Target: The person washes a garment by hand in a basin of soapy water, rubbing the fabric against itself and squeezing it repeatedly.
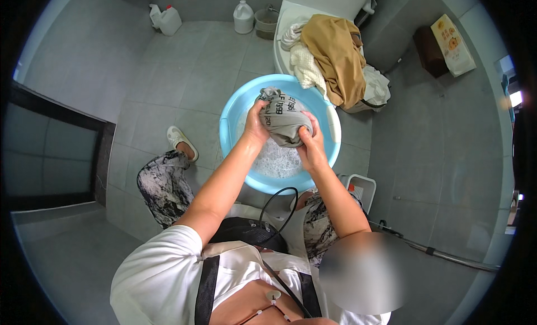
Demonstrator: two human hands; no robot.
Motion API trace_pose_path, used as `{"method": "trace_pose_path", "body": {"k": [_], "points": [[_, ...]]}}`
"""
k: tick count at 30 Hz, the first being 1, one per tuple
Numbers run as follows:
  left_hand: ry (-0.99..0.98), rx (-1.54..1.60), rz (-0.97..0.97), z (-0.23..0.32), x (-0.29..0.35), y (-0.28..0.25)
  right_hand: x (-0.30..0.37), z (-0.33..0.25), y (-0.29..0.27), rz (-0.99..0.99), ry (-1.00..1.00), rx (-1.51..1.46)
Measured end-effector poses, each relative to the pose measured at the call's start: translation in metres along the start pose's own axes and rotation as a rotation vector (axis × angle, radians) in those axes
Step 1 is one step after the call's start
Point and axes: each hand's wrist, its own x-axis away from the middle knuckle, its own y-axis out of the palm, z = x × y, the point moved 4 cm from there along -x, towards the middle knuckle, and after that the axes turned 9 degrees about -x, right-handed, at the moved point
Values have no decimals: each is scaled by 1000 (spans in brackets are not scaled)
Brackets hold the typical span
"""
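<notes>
A bunched grey cloth with dark printing (284, 121) is held over a light blue plastic basin (228, 119). My left hand (257, 122) grips its left side, fingers closed round the fabric. On the right side my right hand (311, 144) is closed on it too, the thumb pressing on top. Below the cloth, foamy white suds (277, 162) cover the water in the basin. Whether the cloth touches the water cannot be made out.
Beyond the basin, a tan garment (335, 57) and white knitted clothes (305, 67) lie piled on a white toilet (292, 15). A white pump bottle (243, 16), a small bucket (267, 23) and a white jug (168, 21) stand by the far wall. A tissue pack (452, 44) is at the right wall.
</notes>
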Motion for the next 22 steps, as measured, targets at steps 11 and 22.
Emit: {"method": "trace_pose_path", "body": {"k": [11,22], "points": [[-355,-94,166,-3,20,7,21,-49,17,-479,-935,1327],[-421,-60,191,-9,37,33,21,-45,28,-513,-852,1051]]}}
